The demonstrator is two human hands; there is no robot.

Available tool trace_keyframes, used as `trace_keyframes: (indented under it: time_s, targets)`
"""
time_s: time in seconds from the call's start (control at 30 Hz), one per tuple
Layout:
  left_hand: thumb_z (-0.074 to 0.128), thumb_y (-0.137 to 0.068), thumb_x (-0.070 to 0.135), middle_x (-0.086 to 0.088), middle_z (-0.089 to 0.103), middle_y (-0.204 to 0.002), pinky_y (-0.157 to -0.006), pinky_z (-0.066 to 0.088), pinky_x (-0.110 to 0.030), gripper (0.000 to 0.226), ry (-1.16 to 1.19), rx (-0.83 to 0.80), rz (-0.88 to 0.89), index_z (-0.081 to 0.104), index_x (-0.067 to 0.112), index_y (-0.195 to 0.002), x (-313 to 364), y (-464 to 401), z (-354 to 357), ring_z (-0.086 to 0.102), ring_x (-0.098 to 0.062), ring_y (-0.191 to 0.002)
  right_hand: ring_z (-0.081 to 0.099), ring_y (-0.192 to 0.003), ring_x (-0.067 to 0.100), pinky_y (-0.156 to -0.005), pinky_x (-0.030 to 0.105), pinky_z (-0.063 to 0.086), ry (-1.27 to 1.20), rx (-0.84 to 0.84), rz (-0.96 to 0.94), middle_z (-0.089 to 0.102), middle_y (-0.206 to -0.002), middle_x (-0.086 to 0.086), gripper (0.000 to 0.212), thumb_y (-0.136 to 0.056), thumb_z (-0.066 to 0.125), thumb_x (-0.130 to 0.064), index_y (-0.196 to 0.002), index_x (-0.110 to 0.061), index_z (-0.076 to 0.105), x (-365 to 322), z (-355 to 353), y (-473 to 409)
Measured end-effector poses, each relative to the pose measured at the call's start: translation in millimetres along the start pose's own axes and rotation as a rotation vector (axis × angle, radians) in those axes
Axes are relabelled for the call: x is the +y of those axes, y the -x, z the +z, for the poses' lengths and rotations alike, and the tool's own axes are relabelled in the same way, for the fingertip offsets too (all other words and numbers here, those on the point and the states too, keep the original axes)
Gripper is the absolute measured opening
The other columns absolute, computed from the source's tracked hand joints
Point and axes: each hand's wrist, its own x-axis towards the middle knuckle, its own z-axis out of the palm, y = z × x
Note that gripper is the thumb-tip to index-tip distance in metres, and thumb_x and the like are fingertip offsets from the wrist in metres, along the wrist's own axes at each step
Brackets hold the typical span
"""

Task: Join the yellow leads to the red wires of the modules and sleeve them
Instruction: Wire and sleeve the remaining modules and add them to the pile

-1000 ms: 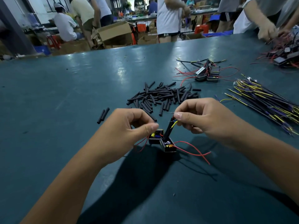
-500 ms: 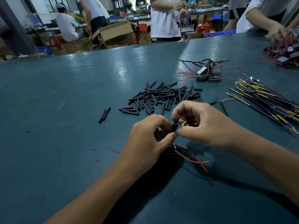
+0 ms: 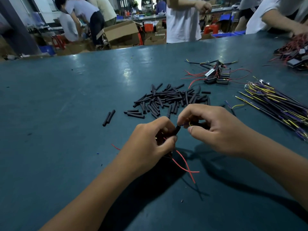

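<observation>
My left hand (image 3: 155,142) pinches a black sleeve (image 3: 177,130) and cups small black modules, mostly hidden under its fingers. Red wires (image 3: 184,161) trail out from under it onto the table. My right hand (image 3: 215,129) pinches a yellow lead (image 3: 190,123) with a thin purple strand, just right of the sleeve's end. Both hands meet close together above the green table (image 3: 66,130).
A pile of black sleeves (image 3: 170,100) lies just beyond my hands, with two loose ones (image 3: 108,117) to the left. Finished modules (image 3: 216,75) sit farther back. A bundle of yellow and purple leads (image 3: 275,102) lies at the right. Other people work along the far edge.
My left hand moved right and closed over the modules, which stood exposed a second ago. Both hands now meet at the sleeve, and the red wires shifted toward me.
</observation>
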Motion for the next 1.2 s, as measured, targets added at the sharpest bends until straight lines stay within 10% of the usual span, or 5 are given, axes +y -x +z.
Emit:
trace_keyframes:
  time_s: [0.6,0.87,1.0,1.2]
  targets:
    - [0.061,-0.1,0.03,0.006,0.072,-0.073,-0.076,0.05,-0.048,0.019,-0.181,-0.036,0.085,0.073,0.015,-0.098,0,-1,-6,0.066,-0.021,-0.06,0.046,-0.069,0.0,-0.068,0.007,0.034,0.368,0.103,-0.242,0.06,-0.079,-0.008,0.009,-0.086,0.076,-0.018,-0.089,-0.014,0.069,8,1,0]
    - [0.057,-0.1,0.031,0.009,0.072,-0.075,-0.072,0.049,-0.049,0.022,-0.179,-0.049,0.104,0.072,0.015,-0.099,2,-1,-7,0.064,-0.016,-0.061,0.059,-0.076,0.011,-0.069,0.026,0.048,0.415,0.147,-0.291,0.064,-0.084,-0.003,0.012,-0.09,0.072,-0.024,-0.096,-0.014,0.068,11,4,1]
    - [0.055,-0.096,0.039,0.01,0.071,-0.073,-0.071,0.039,-0.031,0.023,-0.305,0.054,0.155,0.066,0.02,-0.098,6,2,-4,0.043,0.003,-0.055,0.052,-0.073,0.002,-0.071,0.013,0.042,0.405,0.158,-0.287,0.064,-0.083,-0.005,0.012,-0.091,0.07,-0.025,-0.095,-0.014,0.068,10,4,1]
    - [0.063,-0.095,0.033,0.007,0.065,-0.061,-0.058,0.044,-0.038,0.016,-0.488,0.143,0.301,0.068,0.017,-0.094,9,0,-2,0.046,-0.017,-0.048,0.058,-0.067,0.004,-0.063,0.011,0.041,0.215,0.123,-0.205,0.066,-0.077,-0.015,0.005,-0.086,0.071,-0.021,-0.091,-0.02,0.071,7,4,1]
